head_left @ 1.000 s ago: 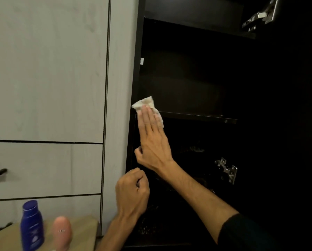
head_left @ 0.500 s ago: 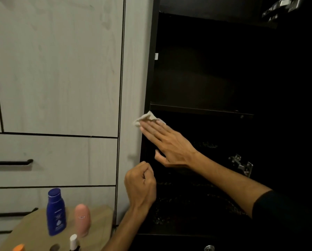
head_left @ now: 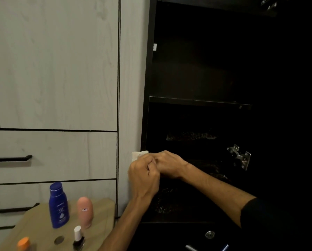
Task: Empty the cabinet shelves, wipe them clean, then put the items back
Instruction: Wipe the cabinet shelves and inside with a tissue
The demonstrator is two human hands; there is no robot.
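The dark open cabinet (head_left: 196,69) has a bare upper shelf (head_left: 198,102); the space below it is too dark to read. A white tissue (head_left: 138,154) pokes out at the cabinet's left front edge. My left hand (head_left: 144,176) is curled into a fist around the tissue's lower part. My right hand (head_left: 170,165) reaches in from the right and meets the left hand at the tissue; its fingertips are hidden behind the left hand. The removed items stand on a wooden table (head_left: 101,230): a blue lotion bottle (head_left: 58,205), a pink bottle (head_left: 84,211), a nail polish bottle (head_left: 77,238).
Pale wooden doors and drawers with black handles (head_left: 10,158) fill the left. A metal hinge (head_left: 240,156) is fixed at the cabinet's right side. An orange cap (head_left: 23,243) shows at the table's near edge. A drawer lock (head_left: 209,234) sits below the cabinet.
My right hand came down from the shelf edge with the tissue. My left hand rose to meet it, and both now close together on the tissue. The view tilted downward.
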